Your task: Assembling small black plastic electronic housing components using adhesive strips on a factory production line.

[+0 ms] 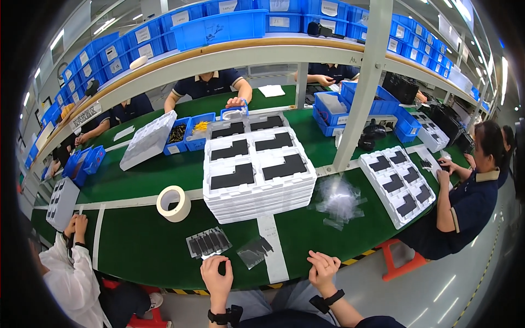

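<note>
Left hand: (217, 276) fingers curled, thumb and forefinger drawn near each other, at the near edge of the strip sheet; contact or grip cannot be told.
Right hand: (324, 269) loosely bent, fingers apart, nothing seen in hold; over the near edge of the surface (145, 240).
Strip sheet: (209, 242) clear, bearing a row of black strips; flat on the green surface, just beyond left hand.
Second sheet: (255, 252) clear with black pieces, right of the first, between the hands.
Tray stack: (260, 202) white, black flat pieces in top compartments; beyond both sheets.
Tape roll: (185, 205) cream, left of stack.
Film heap: (340, 201) clear, right of stack.
</note>
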A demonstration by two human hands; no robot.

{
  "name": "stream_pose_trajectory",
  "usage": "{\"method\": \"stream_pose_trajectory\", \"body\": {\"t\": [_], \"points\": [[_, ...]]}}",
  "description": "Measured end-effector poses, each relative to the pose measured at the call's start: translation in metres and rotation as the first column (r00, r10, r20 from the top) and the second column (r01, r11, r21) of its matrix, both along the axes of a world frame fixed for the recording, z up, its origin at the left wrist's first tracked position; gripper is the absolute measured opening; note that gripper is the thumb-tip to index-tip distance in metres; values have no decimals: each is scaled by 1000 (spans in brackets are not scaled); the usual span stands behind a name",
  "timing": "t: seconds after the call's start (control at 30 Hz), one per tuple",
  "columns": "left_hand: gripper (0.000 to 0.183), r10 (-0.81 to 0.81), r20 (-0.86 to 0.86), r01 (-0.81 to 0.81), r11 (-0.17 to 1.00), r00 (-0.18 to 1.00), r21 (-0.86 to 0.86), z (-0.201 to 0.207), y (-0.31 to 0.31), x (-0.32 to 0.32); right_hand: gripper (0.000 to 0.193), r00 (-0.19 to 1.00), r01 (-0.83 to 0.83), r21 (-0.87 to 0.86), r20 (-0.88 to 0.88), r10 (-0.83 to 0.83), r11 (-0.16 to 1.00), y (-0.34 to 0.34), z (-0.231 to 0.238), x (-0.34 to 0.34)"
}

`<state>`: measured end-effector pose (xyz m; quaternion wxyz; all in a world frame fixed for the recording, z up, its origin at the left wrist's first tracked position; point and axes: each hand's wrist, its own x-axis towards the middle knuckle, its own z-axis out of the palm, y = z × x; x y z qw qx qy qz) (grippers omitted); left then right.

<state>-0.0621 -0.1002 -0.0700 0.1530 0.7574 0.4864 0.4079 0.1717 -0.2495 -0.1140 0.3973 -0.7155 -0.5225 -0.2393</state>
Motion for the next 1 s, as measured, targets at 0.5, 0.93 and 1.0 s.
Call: {"method": "stream_pose_trajectory", "body": {"t": [0.5,0.93,1.0], "points": [[10,-24,-46,24,1000,999,18,5,1,5,35,777,-502,-88,-483,404,860,29,59,-36],[10,-21,-63,22,1000,998,4,5,-1,3,48,954,-296,-465,-183,236,835,58,45,-72],[10,-11,-54,10,1000,998,-6,5,-1,3,50,970,-231,-444,-174,170,866,60,46,-73]]}}
